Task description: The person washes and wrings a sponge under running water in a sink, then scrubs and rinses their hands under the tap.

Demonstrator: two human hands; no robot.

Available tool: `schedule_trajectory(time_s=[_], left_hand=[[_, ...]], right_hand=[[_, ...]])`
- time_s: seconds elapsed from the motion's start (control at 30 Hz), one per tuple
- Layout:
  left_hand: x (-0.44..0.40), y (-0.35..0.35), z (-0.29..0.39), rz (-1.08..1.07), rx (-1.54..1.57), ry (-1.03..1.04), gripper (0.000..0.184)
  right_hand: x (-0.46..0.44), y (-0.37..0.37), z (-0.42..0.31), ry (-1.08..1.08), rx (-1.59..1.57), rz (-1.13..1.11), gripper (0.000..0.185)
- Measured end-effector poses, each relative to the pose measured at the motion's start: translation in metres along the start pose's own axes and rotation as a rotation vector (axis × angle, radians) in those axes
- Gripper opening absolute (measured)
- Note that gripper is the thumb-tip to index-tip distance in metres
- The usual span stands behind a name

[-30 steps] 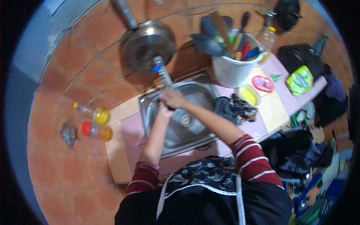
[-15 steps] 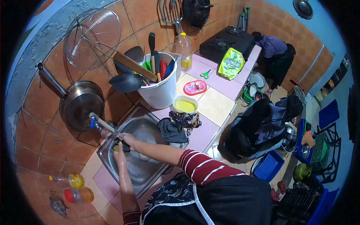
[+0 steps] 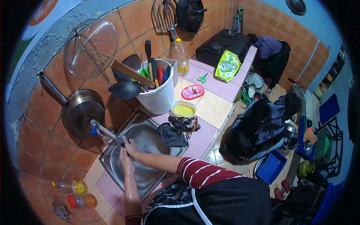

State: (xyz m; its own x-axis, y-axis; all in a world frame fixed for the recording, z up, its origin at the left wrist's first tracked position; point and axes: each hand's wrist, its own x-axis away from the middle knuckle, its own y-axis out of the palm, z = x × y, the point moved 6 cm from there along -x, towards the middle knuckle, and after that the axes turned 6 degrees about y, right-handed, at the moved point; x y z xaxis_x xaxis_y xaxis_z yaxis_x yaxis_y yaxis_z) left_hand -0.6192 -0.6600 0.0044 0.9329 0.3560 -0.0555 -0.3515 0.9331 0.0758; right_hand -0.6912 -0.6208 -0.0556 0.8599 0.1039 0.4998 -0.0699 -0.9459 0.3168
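Both of my hands are together under the tap point(image 3: 104, 130), over the left part of the steel sink point(image 3: 144, 140). My right hand point(image 3: 130, 147) has its fingers bent around something dark, too small to make out. My left hand point(image 3: 125, 160) touches it from below, its fingers partly hidden. Water wets the forearms and hands. A dark grey cloth point(image 3: 171, 135) hangs over the sink's right rim, beside a patterned cloth point(image 3: 185, 123). Behind them stands a white bowl of yellow paste point(image 3: 183, 110).
A white bucket of utensils point(image 3: 159, 98) stands behind the sink. Beyond are a pink-red container point(image 3: 192, 91), scissors point(image 3: 203, 78), a green packet point(image 3: 227, 66) and a black stove point(image 3: 221, 47). Bottles point(image 3: 83, 201) stand left. Two people point(image 3: 262, 127) bend on the right.
Since half a second ago the hands have stayed under the tap, and the dark thing between them shows less. Earlier the view swung right, bringing the people into sight.
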Motion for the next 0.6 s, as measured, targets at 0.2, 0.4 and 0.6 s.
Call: schedule_trajectory(time_s=[0.2, 0.4, 0.6], left_hand=[[-0.008, -0.018, 0.006, 0.13, 0.031, 0.011, 0.045], [-0.056, -0.079, -0.042, 0.212, 0.311, -0.139, 0.039], [-0.049, -0.071, -0.026, 0.204, 0.616, -0.238, 0.04]], right_hand=[[0.022, 0.026, -0.024, 0.024, 0.006, -0.335, 0.064], [0.057, 0.039, -0.038, -0.319, 0.241, -0.336, 0.053], [0.04, 0.044, -0.038, 0.22, -0.213, -0.614, 0.055]])
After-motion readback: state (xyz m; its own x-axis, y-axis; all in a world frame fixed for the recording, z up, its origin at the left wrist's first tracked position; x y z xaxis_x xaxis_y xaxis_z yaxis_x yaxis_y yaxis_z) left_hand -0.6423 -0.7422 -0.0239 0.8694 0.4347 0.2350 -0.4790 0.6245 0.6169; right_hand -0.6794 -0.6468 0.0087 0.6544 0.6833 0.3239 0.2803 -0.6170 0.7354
